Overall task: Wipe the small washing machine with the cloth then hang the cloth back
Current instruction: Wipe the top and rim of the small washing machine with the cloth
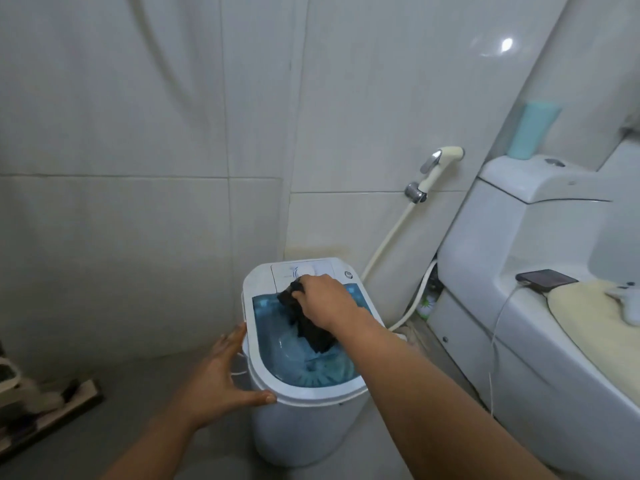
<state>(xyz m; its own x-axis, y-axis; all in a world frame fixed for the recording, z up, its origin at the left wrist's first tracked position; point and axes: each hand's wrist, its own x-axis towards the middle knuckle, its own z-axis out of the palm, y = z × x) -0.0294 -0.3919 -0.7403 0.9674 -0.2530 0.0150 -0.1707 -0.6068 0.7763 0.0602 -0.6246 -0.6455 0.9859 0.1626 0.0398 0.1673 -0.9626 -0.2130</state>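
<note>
here the right hand (323, 299) grips the dark cloth (308, 322), pressing it on the washing machine (304, 348) lid near the control panel (304, 270). the left hand (221, 370), fingers spread, braces the rim. a hard push could tip the light machine or press a button.

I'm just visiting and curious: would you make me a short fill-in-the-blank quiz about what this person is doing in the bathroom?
1. The right hand presses a crumpled cloth whose colour is ____.
2. The left hand steadies the small white washing machine by its ____ side.
3. The machine's see-through lid is tinted ____.
4. A dark phone lies on the white ____, to the machine's right.

Missing words: black; left; blue; toilet
</note>
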